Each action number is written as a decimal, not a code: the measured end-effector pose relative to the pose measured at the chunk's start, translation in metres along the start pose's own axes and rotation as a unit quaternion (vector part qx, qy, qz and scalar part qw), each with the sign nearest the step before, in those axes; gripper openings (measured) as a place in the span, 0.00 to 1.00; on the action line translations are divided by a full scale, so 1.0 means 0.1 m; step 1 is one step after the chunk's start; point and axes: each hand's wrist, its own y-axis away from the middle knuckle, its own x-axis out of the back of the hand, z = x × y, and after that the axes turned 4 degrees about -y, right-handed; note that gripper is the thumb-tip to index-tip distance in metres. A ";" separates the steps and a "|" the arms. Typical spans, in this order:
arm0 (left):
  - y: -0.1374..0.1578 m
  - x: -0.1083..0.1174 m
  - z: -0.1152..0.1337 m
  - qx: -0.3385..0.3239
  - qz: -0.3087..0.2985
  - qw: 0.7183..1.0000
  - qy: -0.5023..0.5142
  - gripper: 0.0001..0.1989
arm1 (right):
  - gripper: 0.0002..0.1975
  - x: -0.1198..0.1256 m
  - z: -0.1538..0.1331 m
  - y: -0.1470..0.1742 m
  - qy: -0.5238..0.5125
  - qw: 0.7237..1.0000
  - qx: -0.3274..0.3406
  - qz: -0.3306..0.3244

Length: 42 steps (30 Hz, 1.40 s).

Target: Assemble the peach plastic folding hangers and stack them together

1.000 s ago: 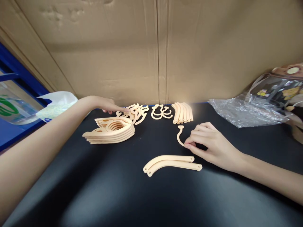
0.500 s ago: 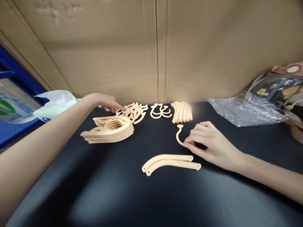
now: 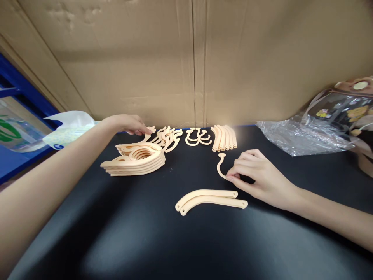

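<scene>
My left hand (image 3: 132, 125) pinches one end of a beige curved plastic piece (image 3: 147, 134) at the left of a loose pile of similar pieces (image 3: 170, 136). My right hand (image 3: 255, 173) grips the lower end of a beige hanger hook (image 3: 220, 164), its flat head pointing away from me. Nearer to me lie two curved hanger arms (image 3: 211, 197), side by side with holes at their ends. A stack of beige hanger parts (image 3: 136, 165) rests below my left hand.
Loose hooks (image 3: 198, 138) and a row of curved arms (image 3: 223, 138) lie along the back, before a cardboard wall (image 3: 140, 58). Crumpled clear plastic (image 3: 305, 136) and a transparent bag (image 3: 340, 105) are at right. A tissue pack (image 3: 70, 130) stands at left.
My left hand has drawn a curved piece slightly leftward, away from the pile. My right hand stays in place with the hook.
</scene>
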 end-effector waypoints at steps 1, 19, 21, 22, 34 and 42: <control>0.01 0.01 0.00 0.004 0.008 1.000 0.016 0.18 | 0.09 0.00 0.00 0.00 0.000 1.000 0.001 0.000; 1.18 -0.62 1.37 -0.237 0.118 0.958 0.105 0.10 | 0.07 -0.01 0.05 0.01 0.001 0.999 -0.047 0.018; 1.20 -0.81 1.34 -0.242 0.099 0.957 0.129 0.10 | 0.07 -0.01 0.06 0.00 0.008 0.998 -0.060 0.011; 1.19 -0.87 1.32 -0.242 0.092 0.956 0.139 0.10 | 0.07 -0.02 0.07 0.00 0.011 0.998 -0.064 0.009; 1.13 -1.10 1.31 -0.231 0.152 0.960 0.030 0.20 | 0.19 -0.02 0.10 0.02 -0.023 0.986 -0.160 -0.035; 1.12 -1.13 1.30 -0.237 0.203 0.950 -0.015 0.18 | 0.17 0.00 0.14 0.01 -0.038 0.986 -0.153 -0.057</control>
